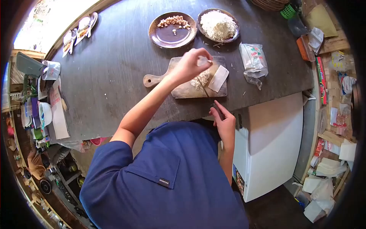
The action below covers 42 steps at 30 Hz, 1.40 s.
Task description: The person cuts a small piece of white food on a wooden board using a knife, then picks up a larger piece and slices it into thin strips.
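Observation:
My left hand (192, 66) is raised over the cutting board (181, 91), its thumb and fingers curled together in a pinch; what it holds, if anything, is too small to make out. My right hand (225, 124), at the table's front edge, is closed round the dark handle of a knife (217, 108). The thin blade points up and left to the board. On the wooden board lies a heap of pale shredded strips (200, 80), partly covered by my left hand. Right of the heap rests a whitish rectangular slab (219, 79), set at a slant.
Behind the board stand a brown plate (167, 41) with small tan pieces and a dark plate (237, 35) heaped with white shreds. A printed plastic packet (253, 59) lies to the right. A white appliance (272, 147) stands under the table's right side. Wrapped items (80, 32) lie far left.

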### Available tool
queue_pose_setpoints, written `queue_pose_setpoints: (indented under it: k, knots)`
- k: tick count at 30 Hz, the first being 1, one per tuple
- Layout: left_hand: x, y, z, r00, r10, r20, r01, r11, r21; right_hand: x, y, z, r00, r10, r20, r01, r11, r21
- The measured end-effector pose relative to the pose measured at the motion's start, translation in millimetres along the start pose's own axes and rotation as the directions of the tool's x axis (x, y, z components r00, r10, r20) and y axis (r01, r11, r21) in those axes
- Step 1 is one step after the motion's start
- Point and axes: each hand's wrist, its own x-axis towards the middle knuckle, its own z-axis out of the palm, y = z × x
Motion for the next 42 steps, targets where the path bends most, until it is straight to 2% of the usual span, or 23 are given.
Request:
queue_pose_setpoints:
  k: [2,5,7,9,12,14,17,19,21,23,27,28,30,34,37,38,39,41,42]
  knots:
    - [-10,-2,-9,0.992,-0.062,-0.111,0.050,0.994,-0.102,0,-5,-3,1.000,0.003,0.016,-0.003,1.000,0.000]
    - [-35,-17,-29,0.956,-0.212,-0.201,0.169,0.962,-0.212,-1,-7,4,0.990,0.003,0.143,-0.004,1.000,0.010]
    - [-47,-17,-37,0.937,-0.260,-0.233,0.203,0.949,-0.240,7,-5,1,0.988,-0.002,0.155,0.004,1.000,-0.014]
    - [-61,-14,-43,0.884,-0.379,-0.274,0.281,0.898,-0.338,13,-6,-1,0.984,-0.001,0.175,0.007,0.999,-0.033]
    - [-74,-15,-44,0.876,-0.387,-0.289,0.260,0.882,-0.392,19,-14,-3,0.999,-0.003,0.046,0.005,0.999,-0.039]
    - [-79,-13,-44,0.870,-0.389,-0.303,0.239,0.870,-0.430,17,-19,-2,0.996,-0.012,0.084,0.014,0.999,-0.029]
    - [-83,-7,-44,0.853,-0.450,-0.263,0.288,0.828,-0.481,12,-22,7,0.989,-0.019,0.149,0.022,0.999,-0.023]
    - [-85,2,-42,0.872,-0.414,-0.262,0.231,0.819,-0.525,14,-15,14,0.972,-0.030,0.233,0.030,1.000,0.002]
    - [-85,14,-42,0.881,-0.393,-0.263,0.223,0.836,-0.502,14,-16,15,0.974,-0.018,0.225,0.021,1.000,-0.011]
    - [-84,22,-41,0.891,-0.373,-0.259,0.217,0.851,-0.479,15,-13,11,0.994,0.012,0.106,-0.012,1.000,0.003]
    - [-79,28,-35,0.914,-0.349,-0.207,0.192,0.822,-0.537,9,-15,6,0.999,-0.018,0.043,0.016,0.999,0.030]
    - [-78,28,-32,0.921,-0.335,-0.199,0.187,0.828,-0.529,8,-14,7,0.999,-0.016,0.037,0.015,0.999,0.033]
    - [-77,32,-29,0.929,-0.334,-0.162,0.195,0.810,-0.553,5,-10,11,0.991,-0.018,0.133,0.010,0.998,0.066]
    - [-89,24,-15,0.917,-0.373,-0.138,0.210,0.749,-0.629,4,3,19,0.994,-0.019,0.111,0.008,0.995,0.098]
    - [-109,-8,3,0.881,-0.422,-0.212,0.278,0.826,-0.490,5,4,16,0.999,0.003,0.039,-0.008,0.993,0.120]
    - [-118,-15,9,0.870,-0.402,-0.285,0.301,0.892,-0.338,5,5,13,0.999,0.013,0.033,-0.017,0.991,0.129]
    - [-124,-8,5,0.900,-0.293,-0.322,0.295,0.954,-0.045,5,4,12,0.999,0.014,0.031,-0.018,0.991,0.132]
    - [-134,-16,15,0.912,-0.175,-0.371,0.225,0.970,0.095,1,-2,9,0.999,-0.038,-0.009,0.039,0.983,0.182]
    - [-134,-12,16,0.912,-0.178,-0.369,0.226,0.970,0.093,0,-3,8,0.999,-0.041,-0.009,0.042,0.989,0.142]
